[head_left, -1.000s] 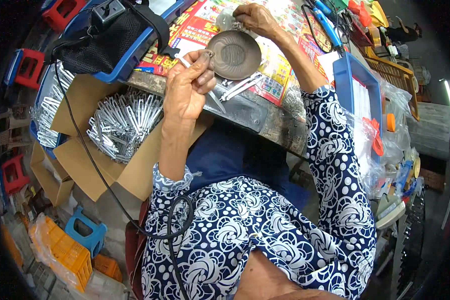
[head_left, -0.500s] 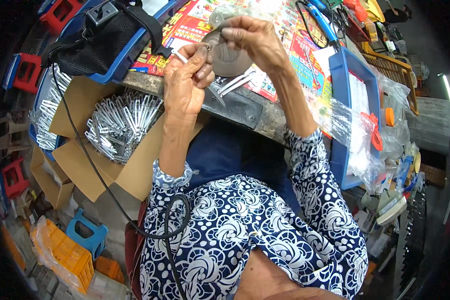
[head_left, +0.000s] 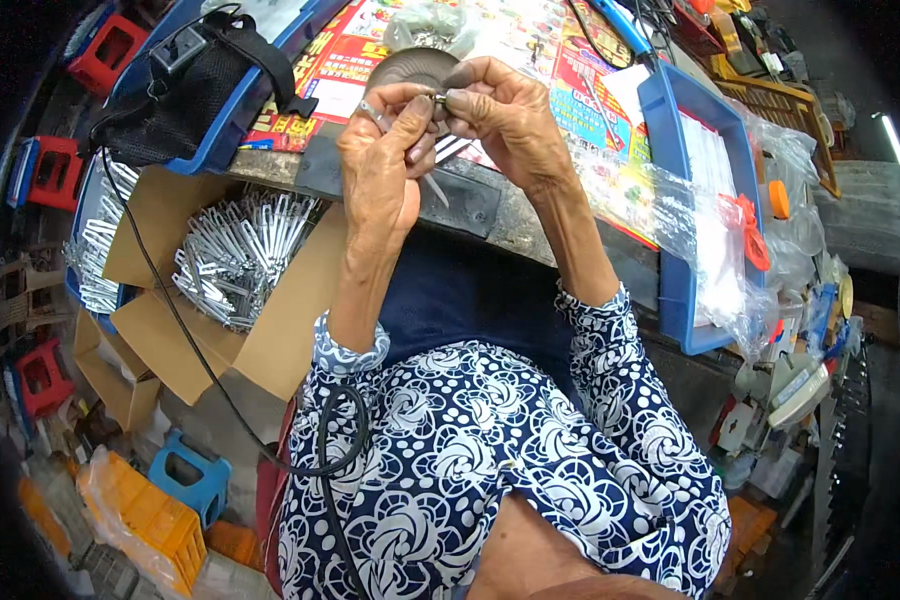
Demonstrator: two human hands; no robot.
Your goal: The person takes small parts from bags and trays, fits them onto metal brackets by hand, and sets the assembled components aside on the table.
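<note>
Above the near edge of the table, my left hand [head_left: 380, 170] is closed on a slim, light metal strip [head_left: 434, 188], whose narrow end sticks out below the fingers. My right hand [head_left: 518, 122] meets it fingertip to fingertip, pinching a tiny metal piece [head_left: 439, 99] against the left thumb and finger; its exact kind is too small to make out. Behind both hands sits a round grey-brown dish [head_left: 406, 66], partly covered by them. Several light metal strips [head_left: 452, 150] lie on the table beneath the hands, beside a dark flat pad [head_left: 467, 205].
Left of me, a cardboard box [head_left: 295, 325] holds many metal strips [head_left: 245, 250]. A blue bin [head_left: 195, 160] carries a black mesh bag [head_left: 185, 105]. To the right stands a blue tray [head_left: 668, 130] with plastic film. Printed sheets [head_left: 355, 60] cover the table; a black cable [head_left: 185, 335] hangs across my left side.
My right hand has come down from the dish to my left fingertips and now pinches the tiny piece there. The view has shifted slightly.
</note>
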